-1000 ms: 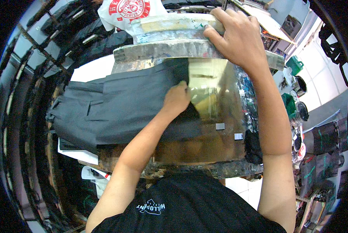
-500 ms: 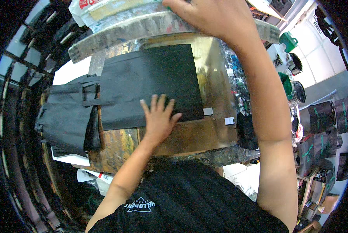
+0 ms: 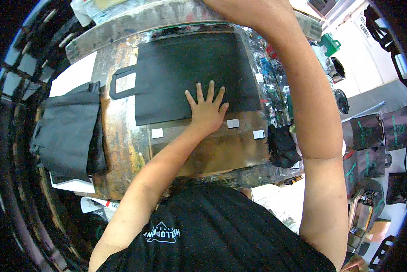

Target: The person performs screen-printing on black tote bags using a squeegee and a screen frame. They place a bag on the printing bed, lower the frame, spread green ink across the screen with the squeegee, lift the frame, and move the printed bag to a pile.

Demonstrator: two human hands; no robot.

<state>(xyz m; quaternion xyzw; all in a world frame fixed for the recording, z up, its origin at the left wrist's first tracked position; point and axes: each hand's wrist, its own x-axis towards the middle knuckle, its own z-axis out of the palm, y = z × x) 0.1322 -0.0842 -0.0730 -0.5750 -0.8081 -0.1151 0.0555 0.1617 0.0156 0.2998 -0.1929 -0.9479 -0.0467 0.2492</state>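
Observation:
A black tote bag (image 3: 190, 54) lies flat on the paint-stained work board (image 3: 135, 149), its handle loop (image 3: 124, 95) pointing left. My left hand (image 3: 207, 111) is open, palm down with fingers spread, on the bag's near edge. My right arm reaches far forward. At the upper edge of the picture, my right hand (image 3: 253, 11) is over a raised, worn frame (image 3: 117, 28); its fingers are cut off from view. Small white tabs, such as this tab (image 3: 232, 123), are stuck on the board along the bag's near side.
A stack of black bags (image 3: 69, 131) sits at the left. A crumpled black cloth (image 3: 281, 146) lies at the board's right end. Farther right are a green container (image 3: 330, 44), cans and more dark bags with green prints (image 3: 369, 131).
The tote bag has slid right, off the stack and onto the board, and its handle now lies extended. My left hand has moved right with it. My right hand has shifted partly out of the picture.

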